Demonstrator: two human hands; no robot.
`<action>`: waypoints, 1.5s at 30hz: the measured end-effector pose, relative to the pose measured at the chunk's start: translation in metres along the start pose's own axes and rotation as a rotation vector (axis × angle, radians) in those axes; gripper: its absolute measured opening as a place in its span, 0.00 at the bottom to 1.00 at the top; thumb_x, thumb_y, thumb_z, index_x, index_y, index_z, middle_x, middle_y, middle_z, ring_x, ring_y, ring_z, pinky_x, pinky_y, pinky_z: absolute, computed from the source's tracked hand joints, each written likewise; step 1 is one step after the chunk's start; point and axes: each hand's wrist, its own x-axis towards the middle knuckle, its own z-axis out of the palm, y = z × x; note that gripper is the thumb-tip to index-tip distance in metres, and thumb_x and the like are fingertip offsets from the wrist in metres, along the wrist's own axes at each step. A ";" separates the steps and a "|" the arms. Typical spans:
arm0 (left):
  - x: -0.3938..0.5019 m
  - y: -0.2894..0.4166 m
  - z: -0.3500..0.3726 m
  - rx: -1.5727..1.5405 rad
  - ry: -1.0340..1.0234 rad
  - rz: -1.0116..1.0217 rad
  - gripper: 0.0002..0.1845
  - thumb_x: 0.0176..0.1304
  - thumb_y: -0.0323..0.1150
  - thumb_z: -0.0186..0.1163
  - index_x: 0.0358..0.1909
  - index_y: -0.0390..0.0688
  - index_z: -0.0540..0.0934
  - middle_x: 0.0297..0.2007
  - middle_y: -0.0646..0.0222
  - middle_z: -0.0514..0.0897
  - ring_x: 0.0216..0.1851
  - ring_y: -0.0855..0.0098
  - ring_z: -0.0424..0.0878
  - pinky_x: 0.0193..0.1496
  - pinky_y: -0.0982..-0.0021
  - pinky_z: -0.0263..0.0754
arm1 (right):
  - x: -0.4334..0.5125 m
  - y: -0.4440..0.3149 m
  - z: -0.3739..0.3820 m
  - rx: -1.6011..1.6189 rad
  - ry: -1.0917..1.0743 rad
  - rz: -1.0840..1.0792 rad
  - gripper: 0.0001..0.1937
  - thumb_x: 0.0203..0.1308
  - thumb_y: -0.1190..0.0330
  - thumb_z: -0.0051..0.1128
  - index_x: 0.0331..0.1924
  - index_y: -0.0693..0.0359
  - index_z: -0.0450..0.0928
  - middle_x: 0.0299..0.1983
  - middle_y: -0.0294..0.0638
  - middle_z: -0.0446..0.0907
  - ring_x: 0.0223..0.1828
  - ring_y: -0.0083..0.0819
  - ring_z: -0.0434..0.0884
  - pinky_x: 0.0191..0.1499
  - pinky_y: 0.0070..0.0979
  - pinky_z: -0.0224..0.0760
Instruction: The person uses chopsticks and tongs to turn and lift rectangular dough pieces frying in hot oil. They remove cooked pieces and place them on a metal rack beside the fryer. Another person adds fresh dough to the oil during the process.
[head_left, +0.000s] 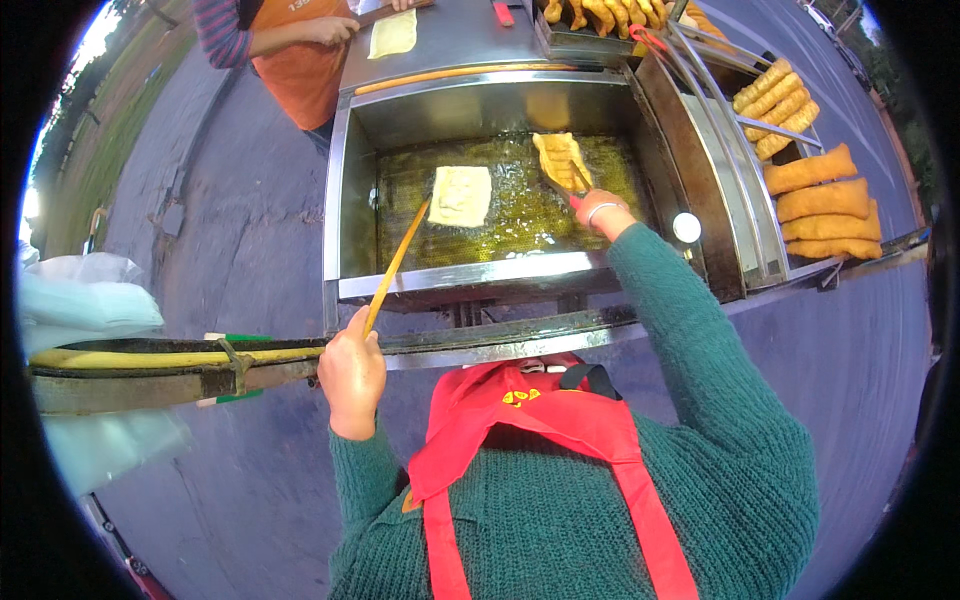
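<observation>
A long wooden stick (399, 256) is gripped in my left hand (353, 379), its far tip at the left edge of a pale square of dough (462, 196). That dough floats in the hot oil (517, 217) of a steel fryer (480, 276). My right hand (602, 208) holds metal tongs (559, 187) with red on the handle. Their jaws are at the lower end of a browned, slotted piece of fried dough (558, 156); whether they pinch it I cannot tell. Small bubbles rise around both pieces.
Thick fried dough pieces (822, 196) and ridged ones (777, 105) stand on a rack at right; more fill a tray (585, 46) behind the fryer. A co-worker in an orange apron (304, 67) stands at the steel worktop (450, 49) with raw dough (393, 34). Plastic bags (86, 300) hang at left.
</observation>
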 end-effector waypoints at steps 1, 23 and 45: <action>0.000 -0.001 0.000 0.002 0.003 -0.003 0.19 0.57 0.28 0.61 0.52 0.45 0.80 0.33 0.51 0.84 0.36 0.48 0.82 0.39 0.53 0.76 | -0.001 0.004 -0.005 0.097 -0.055 0.002 0.24 0.61 0.49 0.52 0.49 0.62 0.80 0.40 0.47 0.83 0.39 0.39 0.83 0.40 0.34 0.75; 0.003 -0.001 0.004 0.013 -0.030 -0.014 0.19 0.57 0.29 0.61 0.52 0.47 0.80 0.33 0.53 0.84 0.35 0.50 0.82 0.39 0.54 0.76 | -0.029 0.085 -0.060 0.136 0.054 0.119 0.24 0.58 0.53 0.56 0.48 0.66 0.79 0.33 0.46 0.84 0.30 0.39 0.85 0.34 0.34 0.75; 0.013 0.038 0.035 -0.032 -0.140 0.252 0.19 0.58 0.31 0.59 0.53 0.43 0.77 0.27 0.52 0.82 0.29 0.48 0.82 0.33 0.50 0.76 | -0.018 0.059 -0.026 1.028 -0.684 0.063 0.11 0.67 0.59 0.50 0.45 0.55 0.77 0.20 0.31 0.73 0.16 0.19 0.69 0.15 0.17 0.56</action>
